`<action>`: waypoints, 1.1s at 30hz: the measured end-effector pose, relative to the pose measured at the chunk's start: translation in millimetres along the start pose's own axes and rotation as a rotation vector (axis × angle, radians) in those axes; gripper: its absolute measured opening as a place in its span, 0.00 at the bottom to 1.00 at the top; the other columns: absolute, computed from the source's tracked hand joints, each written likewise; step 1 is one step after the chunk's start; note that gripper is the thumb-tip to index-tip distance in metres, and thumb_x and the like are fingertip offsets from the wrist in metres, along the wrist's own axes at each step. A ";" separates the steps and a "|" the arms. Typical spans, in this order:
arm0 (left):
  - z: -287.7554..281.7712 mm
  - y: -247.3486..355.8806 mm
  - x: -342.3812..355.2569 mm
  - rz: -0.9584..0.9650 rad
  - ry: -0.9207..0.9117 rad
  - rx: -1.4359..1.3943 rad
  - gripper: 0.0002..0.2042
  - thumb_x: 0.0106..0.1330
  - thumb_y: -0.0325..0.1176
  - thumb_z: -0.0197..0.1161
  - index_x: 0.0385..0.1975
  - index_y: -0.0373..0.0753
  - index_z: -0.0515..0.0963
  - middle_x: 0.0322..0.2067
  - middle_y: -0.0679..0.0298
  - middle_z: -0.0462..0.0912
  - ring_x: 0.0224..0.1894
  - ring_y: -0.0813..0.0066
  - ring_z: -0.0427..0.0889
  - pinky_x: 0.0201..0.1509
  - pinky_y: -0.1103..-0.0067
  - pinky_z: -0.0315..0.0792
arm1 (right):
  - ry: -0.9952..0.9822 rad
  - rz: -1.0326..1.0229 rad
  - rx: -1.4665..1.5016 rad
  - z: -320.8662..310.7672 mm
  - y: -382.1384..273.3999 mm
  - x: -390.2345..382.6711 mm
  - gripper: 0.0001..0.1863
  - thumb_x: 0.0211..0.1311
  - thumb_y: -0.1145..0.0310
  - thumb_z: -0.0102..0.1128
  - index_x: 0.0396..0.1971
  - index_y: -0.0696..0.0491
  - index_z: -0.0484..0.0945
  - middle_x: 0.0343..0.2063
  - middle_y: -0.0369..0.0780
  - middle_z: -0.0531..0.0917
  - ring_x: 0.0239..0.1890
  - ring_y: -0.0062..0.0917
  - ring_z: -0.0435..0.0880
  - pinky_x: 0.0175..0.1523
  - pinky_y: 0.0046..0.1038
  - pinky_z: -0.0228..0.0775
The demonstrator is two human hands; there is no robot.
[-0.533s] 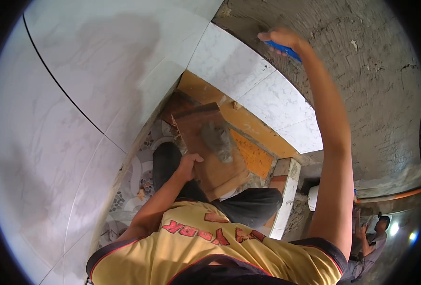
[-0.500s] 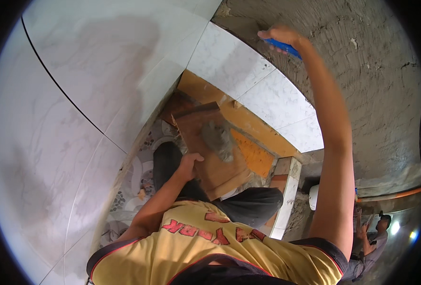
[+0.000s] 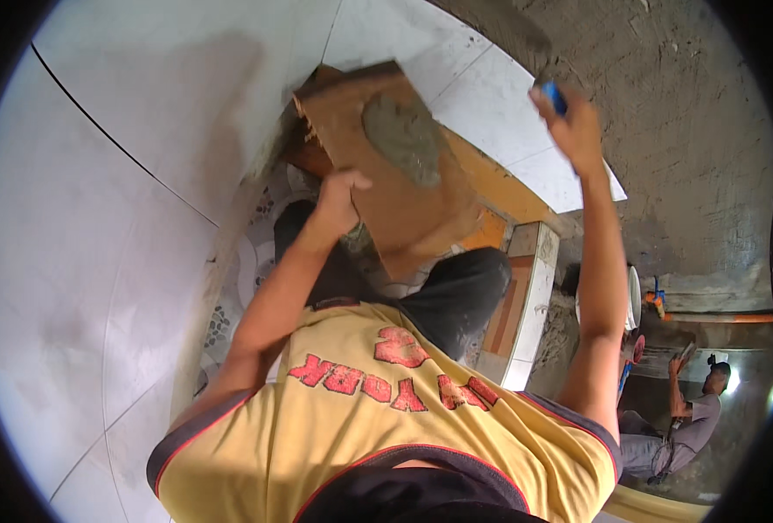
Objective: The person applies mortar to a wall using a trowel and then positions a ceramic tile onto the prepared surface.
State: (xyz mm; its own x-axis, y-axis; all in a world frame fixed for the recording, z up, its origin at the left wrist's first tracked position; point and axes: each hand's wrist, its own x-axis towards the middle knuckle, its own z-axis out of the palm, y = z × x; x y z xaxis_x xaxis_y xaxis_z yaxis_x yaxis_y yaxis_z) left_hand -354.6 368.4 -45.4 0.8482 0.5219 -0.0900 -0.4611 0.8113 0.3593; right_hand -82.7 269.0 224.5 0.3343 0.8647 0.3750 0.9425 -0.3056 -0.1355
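My left hand [image 3: 341, 196] grips the left edge of a brown wooden board [image 3: 404, 227], which carries a blob of wet grey mortar [image 3: 400, 139] on its upper middle. My right hand [image 3: 576, 131] is closed on a blue-handled tool [image 3: 553, 98] beside the rough, mortar-coated wall [image 3: 665, 131]; the tool's working end is blurred and hard to make out. Behind the board and below my right hand runs a band of white marbled tiles [image 3: 456, 113], with an ochre strip [image 3: 500, 174] under it.
Large white tiles [image 3: 116, 244] cover the left side. Pebble-patterned flooring [image 3: 221, 327] lies by my legs. A tiled ledge [image 3: 535, 305], white bucket [image 3: 632, 296] and orange pipe [image 3: 726, 318] are at right. Another person [image 3: 691, 418] is working with raised hands at lower right.
The board and my left hand have risen in the view. My right hand has moved down and rightward with the blue-handled tool. The surroundings have shifted somewhat as the camera moved.
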 end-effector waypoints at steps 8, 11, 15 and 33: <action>58.3 18.6 13.3 0.118 -0.052 0.166 0.29 0.50 0.24 0.53 0.58 0.29 0.69 0.51 0.53 0.79 0.53 0.56 0.80 0.61 0.64 0.75 | -0.198 0.036 0.066 -5.0 -14.2 -117.2 0.20 0.64 0.52 0.64 0.33 0.56 0.79 0.20 0.49 0.80 0.26 0.49 0.81 0.35 0.41 0.73; 79.3 1.3 10.8 0.129 -0.040 0.252 0.30 0.49 0.22 0.53 0.59 0.30 0.69 0.49 0.54 0.79 0.52 0.58 0.81 0.59 0.66 0.76 | -0.148 -0.068 0.016 8.7 3.8 -115.8 0.20 0.64 0.51 0.64 0.33 0.57 0.78 0.20 0.48 0.80 0.27 0.49 0.82 0.35 0.42 0.73; 72.2 -18.0 23.8 0.172 -0.062 0.396 0.30 0.48 0.21 0.53 0.58 0.32 0.70 0.47 0.57 0.79 0.50 0.61 0.81 0.55 0.68 0.76 | 0.052 -0.153 0.015 32.4 27.0 -83.3 0.21 0.64 0.49 0.64 0.33 0.55 0.79 0.25 0.47 0.82 0.28 0.47 0.83 0.34 0.43 0.74; -133.1 -97.4 1.9 -0.075 0.329 -0.123 0.25 0.50 0.24 0.54 0.52 0.29 0.74 0.51 0.51 0.80 0.54 0.53 0.80 0.62 0.61 0.75 | -0.090 -0.086 -0.130 59.6 -24.2 134.8 0.26 0.59 0.46 0.64 0.43 0.55 0.84 0.35 0.49 0.88 0.45 0.48 0.86 0.52 0.45 0.75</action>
State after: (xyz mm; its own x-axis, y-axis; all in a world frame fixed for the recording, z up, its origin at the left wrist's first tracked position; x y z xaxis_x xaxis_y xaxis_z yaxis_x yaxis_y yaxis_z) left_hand -342.7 325.4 -204.1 0.7610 0.5002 -0.4131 -0.4453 0.8658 0.2281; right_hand -60.6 416.7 223.7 0.2563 0.9202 0.2958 0.9619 -0.2728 0.0152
